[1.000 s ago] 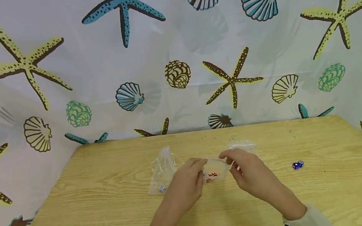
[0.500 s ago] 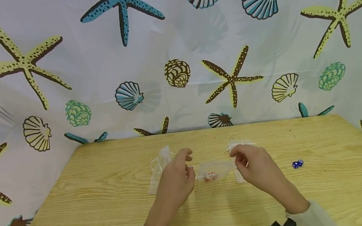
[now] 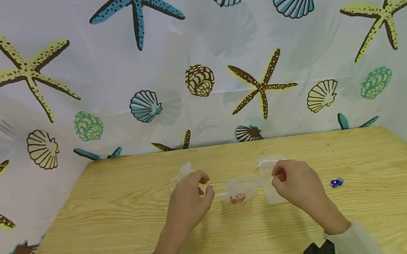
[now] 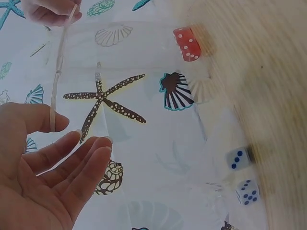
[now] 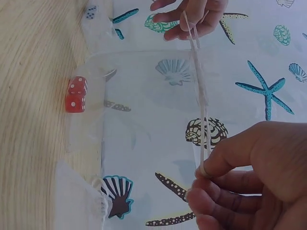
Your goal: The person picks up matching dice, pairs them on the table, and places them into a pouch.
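A small sheer drawstring bag (image 3: 249,186) hangs between the hands, with two red dice (image 5: 76,95) at its bottom. My left hand (image 3: 189,198) holds the bag's drawstring (image 3: 218,184) on one side, thumb and fingertips around the thin ribbon. On the other side, my right hand (image 3: 298,181) pinches the ribbon between thumb and index finger, as the right wrist view shows. The ribbon is stretched taut across the bag's mouth, which looks gathered. In the left wrist view only a red die (image 4: 187,44) shows through the fabric.
Behind the left hand lies another sheer bag (image 3: 186,170), holding white dice (image 4: 247,191) with blue dots. A flat whitish bag (image 3: 270,187) lies beside the right hand. Two blue dice (image 3: 337,183) sit farther right on the wooden table (image 3: 104,227). A shell-patterned cloth (image 3: 163,63) hangs behind.
Both hands have moved apart, the left hand leftward and the right hand rightward. The bag's round open mouth has drawn narrower, and the ribbons now stretch out toward the hands.
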The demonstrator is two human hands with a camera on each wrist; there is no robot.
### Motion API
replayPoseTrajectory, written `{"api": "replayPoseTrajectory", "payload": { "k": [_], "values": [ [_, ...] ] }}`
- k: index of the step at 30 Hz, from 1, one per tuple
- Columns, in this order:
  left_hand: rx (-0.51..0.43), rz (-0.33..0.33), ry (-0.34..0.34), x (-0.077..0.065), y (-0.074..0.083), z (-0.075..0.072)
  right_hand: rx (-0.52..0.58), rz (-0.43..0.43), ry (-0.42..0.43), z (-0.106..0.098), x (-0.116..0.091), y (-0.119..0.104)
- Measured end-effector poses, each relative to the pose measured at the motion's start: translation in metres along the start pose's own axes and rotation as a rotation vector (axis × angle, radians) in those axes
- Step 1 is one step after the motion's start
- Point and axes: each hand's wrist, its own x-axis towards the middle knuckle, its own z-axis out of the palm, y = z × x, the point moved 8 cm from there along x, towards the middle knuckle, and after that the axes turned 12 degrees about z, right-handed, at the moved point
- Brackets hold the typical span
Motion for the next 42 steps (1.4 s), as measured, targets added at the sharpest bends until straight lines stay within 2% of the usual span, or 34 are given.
{"api": "replayPoseTrajectory", "payload": {
  "k": [7, 12, 16, 24, 29, 34, 39, 42],
  "values": [
    [-0.076, -0.112, -0.018, -0.001, -0.018, -0.010, -0.034, 0.077, 0.021, -0.010, 0.004, 0.011],
    [-0.135, -0.165, -0.009, -0.004, -0.031, -0.018, -0.039, 0.129, 0.024, -0.017, 0.006, 0.020],
    [-0.135, -0.166, -0.001, -0.004, -0.034, -0.021, -0.021, 0.141, 0.011, -0.017, 0.005, 0.019],
    [-0.128, -0.171, 0.025, -0.004, -0.030, -0.027, -0.015, 0.114, 0.077, -0.017, 0.003, 0.011],
    [-0.128, -0.171, 0.033, -0.003, -0.026, -0.029, -0.031, 0.139, 0.085, -0.017, 0.003, 0.010],
    [-0.118, -0.167, 0.048, -0.002, -0.022, -0.035, -0.029, 0.177, 0.071, -0.016, 0.005, 0.010],
    [-0.096, -0.201, 0.067, -0.005, -0.029, -0.040, 0.046, 0.181, 0.007, -0.012, 0.004, 0.012],
    [-0.073, -0.195, 0.071, -0.007, -0.033, -0.042, 0.105, 0.161, -0.036, -0.011, 0.003, 0.010]
  ]
}}
